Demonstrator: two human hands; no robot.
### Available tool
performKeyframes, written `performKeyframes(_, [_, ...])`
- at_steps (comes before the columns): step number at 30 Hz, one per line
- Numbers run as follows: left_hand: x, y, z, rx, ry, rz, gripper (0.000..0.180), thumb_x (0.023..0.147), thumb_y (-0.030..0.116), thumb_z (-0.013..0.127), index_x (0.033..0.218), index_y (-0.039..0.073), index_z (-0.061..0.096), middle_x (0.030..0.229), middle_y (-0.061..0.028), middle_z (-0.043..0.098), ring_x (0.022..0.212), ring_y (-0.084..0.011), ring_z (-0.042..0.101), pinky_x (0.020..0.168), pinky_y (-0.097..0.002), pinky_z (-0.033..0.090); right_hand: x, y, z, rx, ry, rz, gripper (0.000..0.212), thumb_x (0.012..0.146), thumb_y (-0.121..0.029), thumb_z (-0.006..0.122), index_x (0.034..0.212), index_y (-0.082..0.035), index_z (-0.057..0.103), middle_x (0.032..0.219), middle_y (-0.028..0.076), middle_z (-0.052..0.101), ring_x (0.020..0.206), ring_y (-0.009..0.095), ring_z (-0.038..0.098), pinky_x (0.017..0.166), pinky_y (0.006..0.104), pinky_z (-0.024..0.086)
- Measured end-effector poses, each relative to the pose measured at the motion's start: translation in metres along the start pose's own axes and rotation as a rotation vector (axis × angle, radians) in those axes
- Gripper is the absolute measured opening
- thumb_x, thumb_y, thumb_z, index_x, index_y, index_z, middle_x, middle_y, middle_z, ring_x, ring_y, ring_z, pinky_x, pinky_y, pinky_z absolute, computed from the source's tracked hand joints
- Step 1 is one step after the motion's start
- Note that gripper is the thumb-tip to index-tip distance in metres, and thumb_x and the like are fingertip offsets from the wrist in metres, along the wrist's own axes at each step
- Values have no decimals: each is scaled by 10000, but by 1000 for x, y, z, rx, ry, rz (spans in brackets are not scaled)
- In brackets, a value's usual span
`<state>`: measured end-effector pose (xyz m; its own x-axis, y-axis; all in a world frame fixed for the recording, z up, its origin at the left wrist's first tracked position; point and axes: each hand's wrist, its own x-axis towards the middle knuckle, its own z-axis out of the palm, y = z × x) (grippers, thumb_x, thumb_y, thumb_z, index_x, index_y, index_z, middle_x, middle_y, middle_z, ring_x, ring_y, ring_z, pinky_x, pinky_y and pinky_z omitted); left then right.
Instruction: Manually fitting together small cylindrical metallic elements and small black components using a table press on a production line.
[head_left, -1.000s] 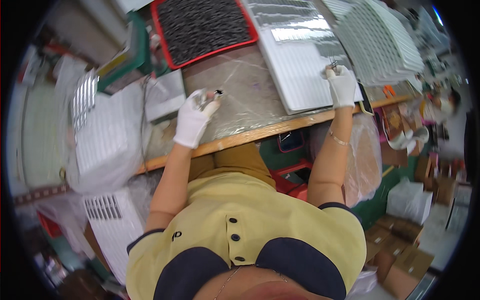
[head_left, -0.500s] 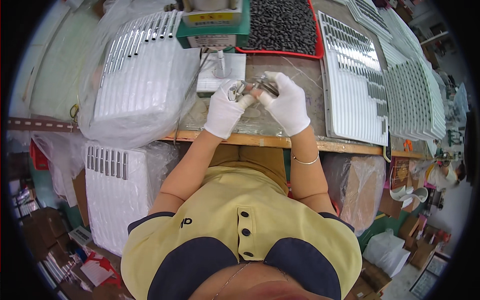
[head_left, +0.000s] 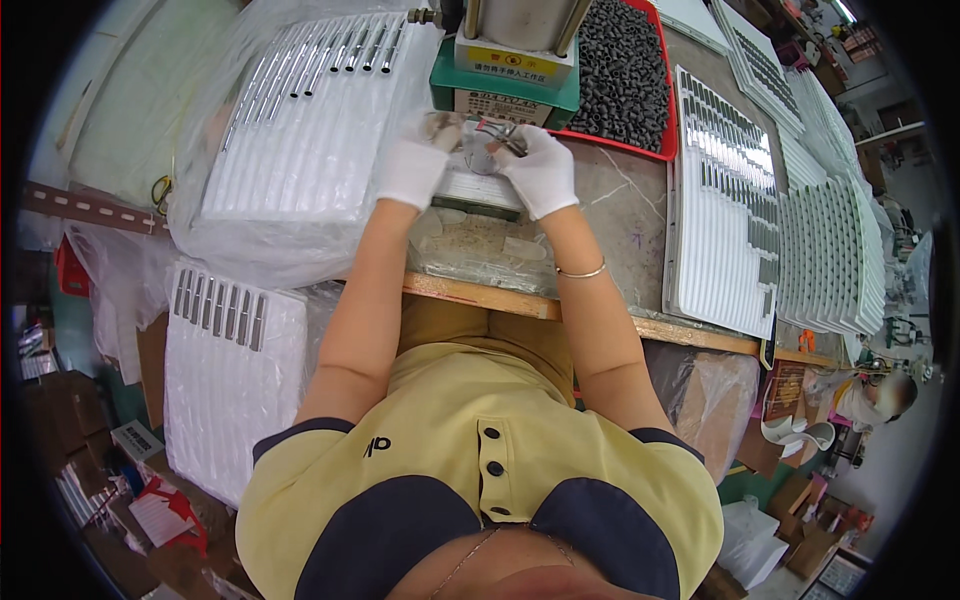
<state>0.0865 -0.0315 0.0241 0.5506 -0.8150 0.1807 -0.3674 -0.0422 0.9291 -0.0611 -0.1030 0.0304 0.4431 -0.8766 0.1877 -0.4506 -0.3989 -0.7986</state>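
Note:
Both my hands wear white gloves and are raised under the front of a small green-and-cream press point(head_left: 505, 85). My right hand point(head_left: 540, 175) is closed on short, shiny metal tubes point(head_left: 513, 142). My left hand point(head_left: 412, 165) is beside it, with curled fingers blurred by motion; what they hold cannot be made out. Between the hands, the press's post point(head_left: 480, 160) is partly hidden and unclear. Under them lies a pale, flat block point(head_left: 478, 188) at the foot of the press.
A red tray point(head_left: 668, 140) of small black plastic parts point(head_left: 620, 75) stands right of the press. White ridged racks point(head_left: 715, 250) holding metal tubes are farther right. Another plastic-wrapped rack point(head_left: 290, 180) with long tubes lies left. The bench's wooden edge point(head_left: 480, 295) runs before me.
Both hands have moved forward and a little left over the bench, up to the press. They are slightly farther apart. The view has shifted too. Metal tubes are still in my right hand.

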Motion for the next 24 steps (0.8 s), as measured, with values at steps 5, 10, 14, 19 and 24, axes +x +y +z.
performKeyframes(5, [-24, 3, -22, -496, -69, -253, 198, 897, 219, 520, 884, 28, 571, 677, -43, 586, 435, -49, 472, 369, -185, 321, 0, -2, 0, -81, -105, 51, 343, 719, -277, 697, 984, -67, 642, 904, 123, 655, 827, 264, 631, 739, 335, 491])
performKeyframes(10, [-44, 8, -29, -594, -154, -358, 235, 902, 272, 530, 939, 40, 542, 664, -25, 569, 431, -44, 424, 390, -167, 327, -8, 3, 6, -33, -53, 28, 423, 709, -281, 708, 1059, -64, 613, 938, 132, 653, 853, 272, 631, 757, 338, 488])
performKeyframes(14, [-62, 12, -34, -510, -357, -242, 353, 873, 375, 573, 956, 35, 524, 729, -39, 587, 511, -56, 499, 419, -166, 363, -34, 6, -17, 254, 23, 23, 508, 718, -256, 725, 1124, 7, 568, 773, 39, 623, 660, 145, 570, 618, 262, 458])
performKeyframes(19, [-78, 35, -14, -438, -626, -314, 319, 839, 283, 618, 987, 32, 488, 768, -46, 583, 565, -71, 524, 457, -178, 394, -68, -13, -50, 878, -333, 218, 349, 821, -236, 666, 1054, 18, 609, 700, -41, 538, 608, 44, 436, 542, 195, 387])
performKeyframes(24, [-96, 37, 15, -176, -454, -75, 279, 755, 183, 685, 915, 35, 510, 717, -39, 553, 625, -93, 526, 531, -241, 424, -77, -3, -43, 669, -73, 171, 177, 808, -144, 672, 899, 6, 646, 765, -3, 620, 641, 44, 506, 564, 189, 412])
